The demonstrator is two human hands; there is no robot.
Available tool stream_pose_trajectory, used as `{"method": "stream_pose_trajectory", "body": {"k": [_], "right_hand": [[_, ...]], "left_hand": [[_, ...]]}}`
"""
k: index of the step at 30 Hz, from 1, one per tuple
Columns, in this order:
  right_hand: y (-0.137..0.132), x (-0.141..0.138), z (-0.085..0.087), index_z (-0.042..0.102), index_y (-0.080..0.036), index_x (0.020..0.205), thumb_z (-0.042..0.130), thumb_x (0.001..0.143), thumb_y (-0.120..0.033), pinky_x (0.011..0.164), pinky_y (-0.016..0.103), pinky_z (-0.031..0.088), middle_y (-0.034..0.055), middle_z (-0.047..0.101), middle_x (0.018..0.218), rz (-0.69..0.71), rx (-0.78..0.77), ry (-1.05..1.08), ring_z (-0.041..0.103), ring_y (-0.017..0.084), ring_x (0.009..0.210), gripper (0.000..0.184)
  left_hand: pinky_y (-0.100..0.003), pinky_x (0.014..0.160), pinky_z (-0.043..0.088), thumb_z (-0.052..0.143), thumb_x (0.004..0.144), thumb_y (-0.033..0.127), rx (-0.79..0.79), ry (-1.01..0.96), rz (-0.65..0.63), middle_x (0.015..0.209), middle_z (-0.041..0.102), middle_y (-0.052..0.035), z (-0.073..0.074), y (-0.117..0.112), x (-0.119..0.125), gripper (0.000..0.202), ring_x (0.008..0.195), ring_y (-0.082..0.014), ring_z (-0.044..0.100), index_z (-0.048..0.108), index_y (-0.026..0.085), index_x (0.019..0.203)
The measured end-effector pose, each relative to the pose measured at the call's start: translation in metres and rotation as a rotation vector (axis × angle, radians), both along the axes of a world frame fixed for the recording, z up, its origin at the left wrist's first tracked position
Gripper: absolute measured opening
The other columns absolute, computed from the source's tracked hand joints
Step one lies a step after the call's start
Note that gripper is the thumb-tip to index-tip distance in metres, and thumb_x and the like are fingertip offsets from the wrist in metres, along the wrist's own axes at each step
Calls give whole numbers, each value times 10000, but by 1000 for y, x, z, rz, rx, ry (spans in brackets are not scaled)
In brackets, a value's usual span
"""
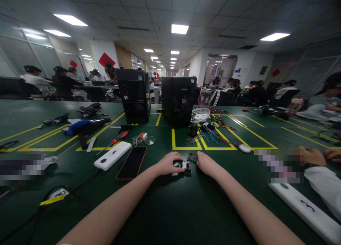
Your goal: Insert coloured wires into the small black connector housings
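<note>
Green table [170, 209] | left hand [169, 163], right hand [206, 164] both grip one small part [183, 165] | two towers [134, 95] [179, 101]

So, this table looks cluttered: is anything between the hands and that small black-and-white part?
Nothing visible does. The left hand grips the small black-and-white part and the right hand is at its right end. The phone lies apart on the left, the coloured wires beyond.

The white power bank [112, 155] to my left has a black 8 on it. The long white bar [306, 206] to my right carries a handwritten 3. The white tag [59, 194] on the cable shows a digit, maybe 2. The black computer case [179, 101] has a small white logo I can't read
</note>
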State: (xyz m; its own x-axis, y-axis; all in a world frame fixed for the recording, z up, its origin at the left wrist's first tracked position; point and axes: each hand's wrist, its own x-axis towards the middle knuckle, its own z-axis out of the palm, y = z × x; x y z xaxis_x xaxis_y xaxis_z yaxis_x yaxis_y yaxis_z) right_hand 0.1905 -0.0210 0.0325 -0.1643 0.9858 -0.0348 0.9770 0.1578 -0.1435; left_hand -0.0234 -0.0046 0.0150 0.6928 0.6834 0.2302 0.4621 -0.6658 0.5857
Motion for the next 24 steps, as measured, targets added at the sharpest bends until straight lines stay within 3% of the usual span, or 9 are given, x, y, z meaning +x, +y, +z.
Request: {"method": "stream_pose_trajectory", "body": {"k": [3, 7, 9, 12, 16, 21, 24], "right_hand": [[2, 1, 3, 490, -126, 1001, 331, 849, -139, 648, 260, 397, 101, 629, 842, -3, 51, 186, 584, 175, 741, 220], [-4, -6, 10, 497, -151, 1093, 460, 832, -268, 687, 256, 404, 72, 634, 914, 195, 71, 416, 575, 168, 806, 289], [-10, -12, 14, 547, -170, 1090, 546, 782, -361, 677, 260, 404, 70, 643, 932, 272, 18, 389, 581, 180, 808, 362], [-13, -15, 17, 634, -189, 969, 557, 766, -399, 636, 269, 395, 68, 663, 866, 257, -9, 244, 588, 192, 764, 302], [-1, 16, 27, 657, -190, 862, 559, 751, -431, 619, 282, 402, 74, 667, 847, -25, -81, 50, 600, 205, 760, 283], [16, 115, 43, 658, -126, 713, 618, 706, -336, 561, 292, 430, 138, 653, 752, -341, -159, -57, 621, 225, 676, 214], [22, 172, 36, 663, -131, 774, 634, 681, -358, 553, 304, 452, 132, 649, 752, -575, -99, -95, 628, 245, 692, 247]], "left_hand": [[-340, 893, 397, 657, 723, 430, -4, -12, 2, 1051, 558, -58, 1, -1, 0, 421, 998, -225, 514, 602, 227, 1089], [-353, 904, 397, 676, 705, 433, -13, -61, 38, 1095, 568, -69, -1, 0, 0, 524, 1027, -239, 517, 536, 215, 1161], [-352, 910, 397, 675, 705, 435, -19, -80, 38, 1118, 564, -69, -3, 1, 0, 540, 1041, -238, 517, 522, 215, 1174], [-357, 941, 381, 696, 677, 446, -10, -94, 30, 1178, 540, -75, -6, 3, 0, 615, 1086, -243, 498, 491, 218, 1210], [-369, 974, 358, 682, 691, 451, 1, -73, 32, 1253, 498, -84, -7, 2, 1, 649, 1138, -247, 465, 451, 216, 1250], [-374, 972, 360, 624, 760, 405, -4, -21, 35, 1220, 527, -73, -2, -1, 0, 499, 1130, -238, 470, 494, 219, 1204], [-376, 972, 361, 610, 775, 388, -1, -7, 28, 1211, 533, -68, 0, -3, 0, 465, 1130, -236, 469, 503, 222, 1196]]}}
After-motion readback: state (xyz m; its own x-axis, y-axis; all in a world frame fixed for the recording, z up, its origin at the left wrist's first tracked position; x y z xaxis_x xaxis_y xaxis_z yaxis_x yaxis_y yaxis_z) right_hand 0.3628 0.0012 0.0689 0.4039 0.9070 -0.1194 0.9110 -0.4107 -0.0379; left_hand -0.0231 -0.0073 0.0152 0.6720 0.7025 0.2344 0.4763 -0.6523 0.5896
